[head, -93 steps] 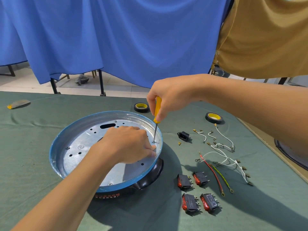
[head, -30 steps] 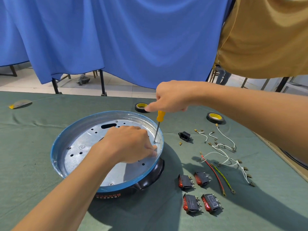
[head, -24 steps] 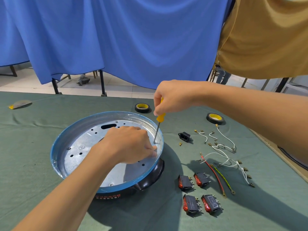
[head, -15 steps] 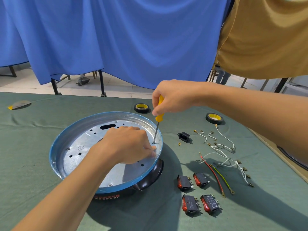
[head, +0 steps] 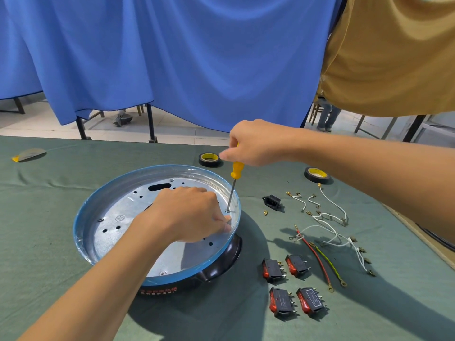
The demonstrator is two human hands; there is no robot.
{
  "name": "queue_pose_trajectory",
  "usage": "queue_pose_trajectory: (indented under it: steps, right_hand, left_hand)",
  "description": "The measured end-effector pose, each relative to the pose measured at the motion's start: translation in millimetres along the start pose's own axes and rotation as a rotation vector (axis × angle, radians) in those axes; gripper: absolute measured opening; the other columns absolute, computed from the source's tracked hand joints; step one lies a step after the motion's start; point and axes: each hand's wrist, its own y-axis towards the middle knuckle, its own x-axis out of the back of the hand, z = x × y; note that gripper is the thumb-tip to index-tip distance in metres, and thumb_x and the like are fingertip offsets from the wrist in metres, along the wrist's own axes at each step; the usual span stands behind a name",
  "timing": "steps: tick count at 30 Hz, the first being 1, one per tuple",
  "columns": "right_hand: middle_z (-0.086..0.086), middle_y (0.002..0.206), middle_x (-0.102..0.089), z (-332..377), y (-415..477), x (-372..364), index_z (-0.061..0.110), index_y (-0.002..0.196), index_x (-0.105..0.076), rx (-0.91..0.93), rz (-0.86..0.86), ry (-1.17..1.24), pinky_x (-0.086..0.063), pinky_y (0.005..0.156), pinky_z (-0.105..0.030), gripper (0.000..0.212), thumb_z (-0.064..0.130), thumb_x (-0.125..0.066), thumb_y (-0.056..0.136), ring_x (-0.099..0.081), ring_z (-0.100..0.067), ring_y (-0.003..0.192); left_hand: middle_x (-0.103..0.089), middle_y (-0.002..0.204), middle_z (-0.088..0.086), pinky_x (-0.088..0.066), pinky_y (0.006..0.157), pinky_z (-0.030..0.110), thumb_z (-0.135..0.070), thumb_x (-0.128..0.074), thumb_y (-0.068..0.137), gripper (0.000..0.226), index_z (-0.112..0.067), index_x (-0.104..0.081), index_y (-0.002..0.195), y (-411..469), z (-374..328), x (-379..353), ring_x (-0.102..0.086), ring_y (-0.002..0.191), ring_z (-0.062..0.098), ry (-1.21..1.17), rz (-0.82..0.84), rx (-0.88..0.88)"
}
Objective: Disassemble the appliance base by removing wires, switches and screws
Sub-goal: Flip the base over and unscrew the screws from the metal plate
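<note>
Still, my left hand (head: 189,215) has not shifted since half a second ago: its fingers are curled, the tips down on the metal plate of the appliance base (head: 115,242) just beside the screw (head: 227,211), and whether they pinch anything I cannot tell. The screwdriver (head: 236,169) also keeps its tip on that same screw near the right rim, shaft almost upright. My right hand (head: 256,143), wrapped round the top of the yellow handle, has rolled: one finger now sticks out to the left and more of the handle shows below my fist. The base sits on the green-covered counter (head: 49,242) where it was. Nearest me, four black-and-red switches (head: 283,301) carry white print too small to read. Red lettering on the black front of the base is likewise illegible, as is a round stamp on the plate. Loose wires (head: 317,258) and a black socket (head: 272,201) lie to the right of the base, apart from it. Farther off are two tape rolls (head: 209,159), then a blue curtain (head: 172,57).
</note>
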Motion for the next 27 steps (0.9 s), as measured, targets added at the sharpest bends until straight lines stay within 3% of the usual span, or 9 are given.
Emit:
queue_pose_trajectory:
  steps: [3,7,11,16,18,21,23,25,27]
  right_hand:
    - [-0.009,0.100,-0.065,0.8,-3.1,3.7,0.011,0.113,-0.060,0.022,0.075,0.065,-0.040,0.052,-0.027,0.037,0.039,-0.059,0.090,-0.053,-0.018,0.073]
    - [-0.012,0.072,-0.054,1.4,-0.2,1.0,0.003,0.090,-0.058,0.010,0.010,0.018,-0.033,0.051,-0.028,0.049,0.052,-0.053,0.094,-0.046,-0.024,0.067]
    - [-0.022,0.097,-0.065,3.7,-0.8,3.1,0.003,0.104,-0.066,0.034,0.036,0.086,-0.036,0.059,-0.030,0.036,0.033,-0.062,0.086,-0.045,-0.017,0.071]
    - [-0.001,0.060,-0.042,4.7,0.4,1.7,0.012,0.068,-0.048,-0.014,-0.021,-0.011,-0.027,0.049,-0.028,0.052,0.059,-0.053,0.091,-0.037,-0.017,0.055]
    - [-0.011,0.063,-0.047,3.5,-0.9,2.4,0.004,0.077,-0.058,0.002,-0.041,0.000,-0.028,0.049,-0.029,0.047,0.048,-0.056,0.092,-0.038,-0.019,0.060]
    - [-0.023,0.094,-0.065,2.9,-0.7,2.7,0.001,0.105,-0.066,-0.002,0.008,0.029,-0.041,0.054,-0.036,0.042,0.038,-0.058,0.087,-0.043,-0.020,0.070]
    - [-0.011,0.078,-0.065,1.9,0.1,0.9,0.006,0.085,-0.064,-0.022,0.019,0.011,-0.037,0.054,-0.031,0.043,0.048,-0.055,0.088,-0.046,-0.020,0.066]
    - [-0.002,0.060,-0.048,1.6,-1.4,0.4,0.011,0.065,-0.053,-0.023,-0.010,-0.007,-0.028,0.049,-0.028,0.052,0.056,-0.054,0.091,-0.040,-0.019,0.058]
    - [-0.004,0.063,-0.050,0.4,-2.7,0.8,0.006,0.076,-0.063,0.011,-0.009,0.006,-0.030,0.050,-0.028,0.044,0.047,-0.059,0.092,-0.042,-0.018,0.061]
  left_hand:
    - [-0.050,0.078,-0.011,-0.025,0.052,0.026,-0.068,-0.042,0.089,0.046,-0.029,-0.056,0.069,0.1,-0.7,0.1,-0.041,0.062,0.011,0.005,-0.002,-0.001]
    - [-0.052,0.081,-0.011,-0.025,0.052,0.026,-0.069,-0.042,0.088,0.046,-0.031,-0.068,0.087,0.2,-0.1,-0.1,-0.042,0.063,0.010,0.003,-0.009,-0.001]
    - [-0.052,0.080,-0.011,-0.026,0.052,0.026,-0.070,-0.042,0.088,0.044,-0.032,-0.065,0.083,1.0,0.5,-1.2,-0.043,0.063,0.010,-0.003,-0.010,-0.004]
    - [-0.055,0.085,-0.011,-0.025,0.052,0.026,-0.070,-0.042,0.088,0.049,-0.031,-0.071,0.093,0.3,1.2,-1.6,-0.042,0.064,0.009,-0.004,-0.016,0.000]
    - [-0.054,0.083,-0.011,-0.025,0.052,0.026,-0.069,-0.042,0.088,0.048,-0.030,-0.070,0.088,0.4,1.1,-1.2,-0.042,0.063,0.009,-0.002,-0.018,0.000]
    - [-0.052,0.079,-0.010,-0.025,0.052,0.027,-0.068,-0.043,0.088,0.048,-0.027,-0.062,0.073,0.2,0.1,-1.1,-0.041,0.062,0.010,-0.002,-0.019,0.007]
    - [-0.053,0.080,-0.009,-0.025,0.053,0.028,-0.068,-0.043,0.088,0.049,-0.026,-0.063,0.075,0.1,-0.3,-1.0,-0.041,0.062,0.009,-0.005,-0.022,0.014]
    - [-0.053,0.082,-0.009,-0.026,0.054,0.029,-0.068,-0.043,0.088,0.049,-0.027,-0.068,0.082,-0.1,-0.5,-0.7,-0.041,0.064,0.008,-0.002,-0.023,0.013]
    - [-0.052,0.080,-0.009,-0.026,0.053,0.028,-0.068,-0.043,0.089,0.048,-0.027,-0.065,0.080,-0.1,-0.4,-0.3,-0.041,0.063,0.009,-0.007,-0.019,0.008]
